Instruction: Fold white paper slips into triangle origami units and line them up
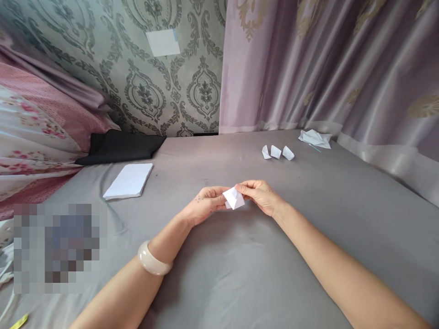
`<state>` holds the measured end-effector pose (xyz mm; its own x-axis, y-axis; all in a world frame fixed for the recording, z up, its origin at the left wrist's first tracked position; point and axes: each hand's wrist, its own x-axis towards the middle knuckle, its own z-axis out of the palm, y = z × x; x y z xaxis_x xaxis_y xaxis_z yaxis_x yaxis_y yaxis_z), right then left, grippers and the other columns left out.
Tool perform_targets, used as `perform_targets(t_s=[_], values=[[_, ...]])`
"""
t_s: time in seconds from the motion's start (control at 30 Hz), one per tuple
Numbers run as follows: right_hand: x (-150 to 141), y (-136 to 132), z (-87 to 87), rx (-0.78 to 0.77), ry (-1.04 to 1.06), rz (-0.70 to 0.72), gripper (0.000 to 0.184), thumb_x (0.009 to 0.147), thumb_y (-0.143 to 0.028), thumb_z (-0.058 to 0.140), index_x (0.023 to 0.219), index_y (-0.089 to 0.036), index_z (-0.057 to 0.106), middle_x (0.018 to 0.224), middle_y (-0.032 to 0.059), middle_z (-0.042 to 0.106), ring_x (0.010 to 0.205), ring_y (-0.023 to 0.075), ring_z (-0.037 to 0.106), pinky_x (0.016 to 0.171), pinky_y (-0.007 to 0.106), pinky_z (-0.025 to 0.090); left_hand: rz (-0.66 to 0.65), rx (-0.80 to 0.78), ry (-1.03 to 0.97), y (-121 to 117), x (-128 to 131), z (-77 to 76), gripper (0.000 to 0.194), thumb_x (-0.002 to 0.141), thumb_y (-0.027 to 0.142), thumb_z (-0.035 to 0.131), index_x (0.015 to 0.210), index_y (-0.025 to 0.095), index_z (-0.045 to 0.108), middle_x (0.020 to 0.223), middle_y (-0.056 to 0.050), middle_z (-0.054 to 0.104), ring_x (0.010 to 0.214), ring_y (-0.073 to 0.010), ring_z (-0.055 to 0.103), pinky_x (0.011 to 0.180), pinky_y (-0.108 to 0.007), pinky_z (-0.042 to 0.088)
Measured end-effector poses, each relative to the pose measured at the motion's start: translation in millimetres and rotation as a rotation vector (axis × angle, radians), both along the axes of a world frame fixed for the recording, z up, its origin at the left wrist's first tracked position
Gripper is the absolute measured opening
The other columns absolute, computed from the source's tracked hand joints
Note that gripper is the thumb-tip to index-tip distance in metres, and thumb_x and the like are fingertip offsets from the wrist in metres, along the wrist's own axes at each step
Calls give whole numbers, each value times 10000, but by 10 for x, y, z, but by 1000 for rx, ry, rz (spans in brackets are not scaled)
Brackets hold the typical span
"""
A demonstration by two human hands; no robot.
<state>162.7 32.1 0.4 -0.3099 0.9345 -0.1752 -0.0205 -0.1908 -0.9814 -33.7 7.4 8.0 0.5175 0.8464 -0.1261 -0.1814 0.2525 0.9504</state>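
A small folded piece of white paper [234,198] is held between both hands just above the grey bedsheet [240,274]. My left hand [205,205] pinches its left side with closed fingers. My right hand [261,195] pinches its upper right edge, thumb and fingers pressed together. A pale bangle [152,260] sits on my left wrist.
Three small folded white paper shapes [277,152] lie in a row farther back. Crumpled paper scraps [315,138] lie near the mauve curtain [329,64]. A stack of white sheets [129,181] rests at the left by a black cloth [120,146] and floral bedding [37,132].
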Motion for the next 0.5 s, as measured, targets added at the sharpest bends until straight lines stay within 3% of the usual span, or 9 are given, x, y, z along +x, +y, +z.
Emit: perform_targets(t_s=[0.17,0.33,0.5], values=[[-1,-21,13,2,-76,-4,297,645,-453,762,739,-174,727,714,19,676,668,124,548,693,291,417,12,-143,-30,18,-15,-33,361,715,288,687,1024,102,708,967,-146,720,930,-260,675,892,-408,507],[-51,-79,82,58,-130,11,265,654,-442,753,709,-185,717,685,3,668,671,129,559,707,288,423,89,-88,121,-2,24,-67,374,735,418,715,946,110,732,918,-126,729,875,-228,681,853,-360,525],[-64,-95,62,-13,-62,24,375,742,-537,661,884,-200,745,888,53,704,830,168,611,709,286,467,222,-129,114,42,12,-103,405,674,403,782,945,107,731,900,-121,729,838,-215,682,818,-353,542]])
